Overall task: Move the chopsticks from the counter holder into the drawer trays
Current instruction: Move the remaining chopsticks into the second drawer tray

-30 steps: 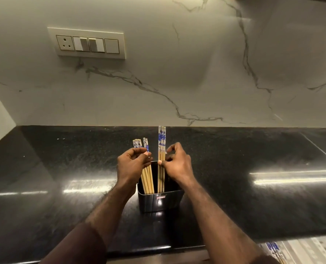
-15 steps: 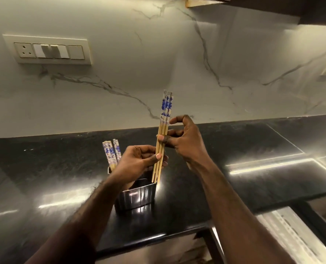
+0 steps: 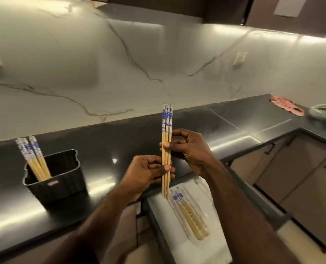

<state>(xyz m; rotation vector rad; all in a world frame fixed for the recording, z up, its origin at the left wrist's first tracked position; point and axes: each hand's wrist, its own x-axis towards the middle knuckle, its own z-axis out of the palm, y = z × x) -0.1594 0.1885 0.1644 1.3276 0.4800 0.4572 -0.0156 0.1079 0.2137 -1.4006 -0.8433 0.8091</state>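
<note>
Counter (image 3: 120,138): both hands pinch upright chopsticks (image 3: 166,130).

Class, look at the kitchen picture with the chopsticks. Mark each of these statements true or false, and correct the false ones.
1. Both hands hold the bundle of chopsticks upright. True: the left hand pinches it low, the right hand higher.
2. The holder on the counter is empty. False: some chopsticks lean inside it.
3. Chopsticks in the drawer tray already lie flat. True.
4. The held bundle has red tops. False: they are blue and white.
5. The pink cloth lies beside the holder. False: it is far along the counter to the right.
</note>
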